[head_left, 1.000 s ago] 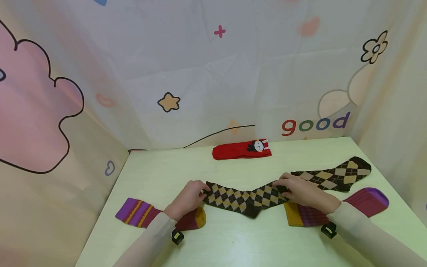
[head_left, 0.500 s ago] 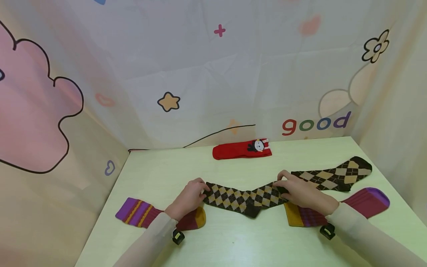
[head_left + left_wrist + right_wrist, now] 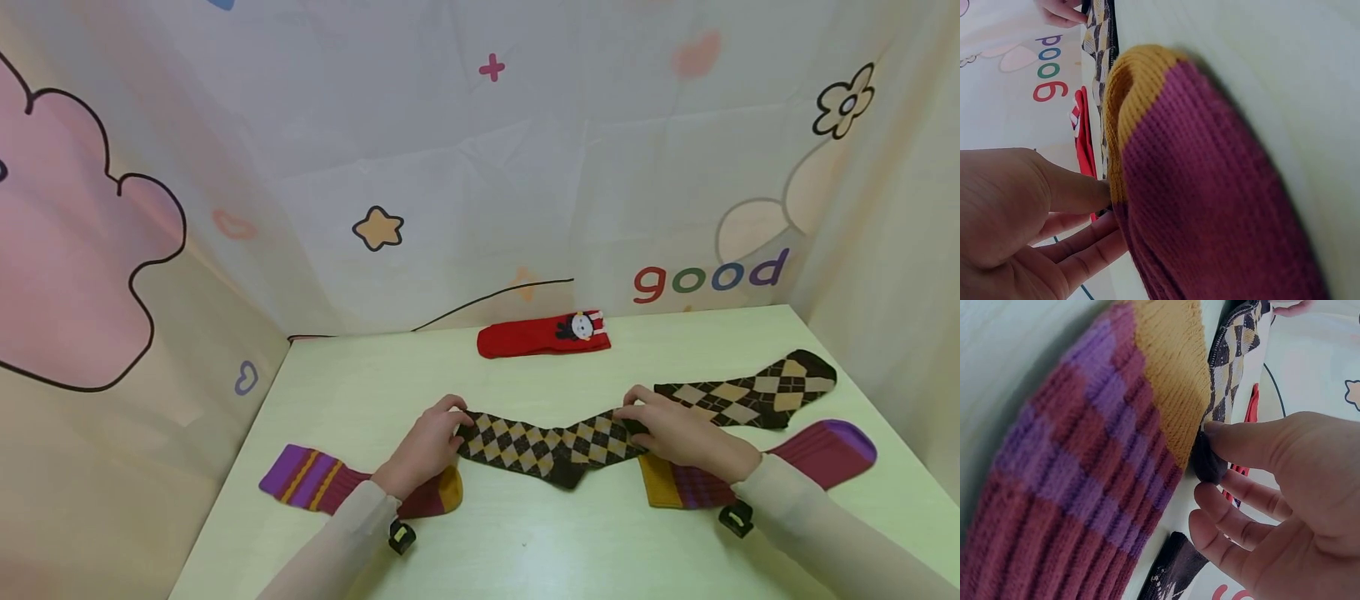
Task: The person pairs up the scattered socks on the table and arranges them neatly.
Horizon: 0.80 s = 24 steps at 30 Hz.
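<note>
An argyle sock point(image 3: 525, 446) in black, yellow and grey lies across the middle of the table in the head view, its dark heel towards the front. At its left end, my left hand point(image 3: 423, 446) pinches the edge between thumb and fingers. My right hand point(image 3: 678, 429) pinches the dark toe point(image 3: 1209, 459) at the other end, seen closely in the right wrist view. Beneath the left wrist lies a maroon sock point(image 3: 1197, 181) with a mustard toe and purple stripes. A matching maroon sock point(image 3: 1085, 456) with a mustard cuff lies under the right forearm.
A second argyle sock point(image 3: 750, 398), with larger diamonds, lies at the right, partly behind the right hand. At the back of the table point(image 3: 525, 550) is a red sock point(image 3: 521, 337) with a cartoon face. A printed curtain point(image 3: 450, 167) rises behind the table.
The fingers of my left hand have lifted slightly at the sock's left end. Both hands otherwise keep their places, and the socks lie as before.
</note>
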Tool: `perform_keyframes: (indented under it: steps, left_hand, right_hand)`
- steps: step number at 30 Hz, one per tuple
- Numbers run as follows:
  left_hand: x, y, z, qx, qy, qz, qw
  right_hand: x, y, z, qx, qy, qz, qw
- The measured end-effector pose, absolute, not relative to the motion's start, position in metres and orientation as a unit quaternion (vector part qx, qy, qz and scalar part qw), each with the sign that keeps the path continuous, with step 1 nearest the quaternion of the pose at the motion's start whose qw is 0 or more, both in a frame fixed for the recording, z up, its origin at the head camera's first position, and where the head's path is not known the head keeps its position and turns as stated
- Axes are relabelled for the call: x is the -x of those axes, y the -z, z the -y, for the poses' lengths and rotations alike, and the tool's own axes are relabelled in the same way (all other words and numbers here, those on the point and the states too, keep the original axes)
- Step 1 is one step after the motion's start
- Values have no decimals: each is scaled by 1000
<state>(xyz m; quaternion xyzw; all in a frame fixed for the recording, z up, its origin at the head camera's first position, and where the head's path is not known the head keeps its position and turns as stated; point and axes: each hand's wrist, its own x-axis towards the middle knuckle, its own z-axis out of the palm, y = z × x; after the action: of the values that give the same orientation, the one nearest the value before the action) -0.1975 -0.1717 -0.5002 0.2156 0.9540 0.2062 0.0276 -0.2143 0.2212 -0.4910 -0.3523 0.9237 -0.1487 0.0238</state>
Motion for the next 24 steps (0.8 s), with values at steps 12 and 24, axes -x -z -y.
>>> perform_keyframes:
  steps: [12,24]
  left_hand:
    - [199,501,172,-217,-214,-951,48]
    - [200,501,173,-222,-209,-951,48]
  right_hand:
    - [215,492,-220,356,148,-922,24]
    - [216,492,-221,357,154,-921,27]
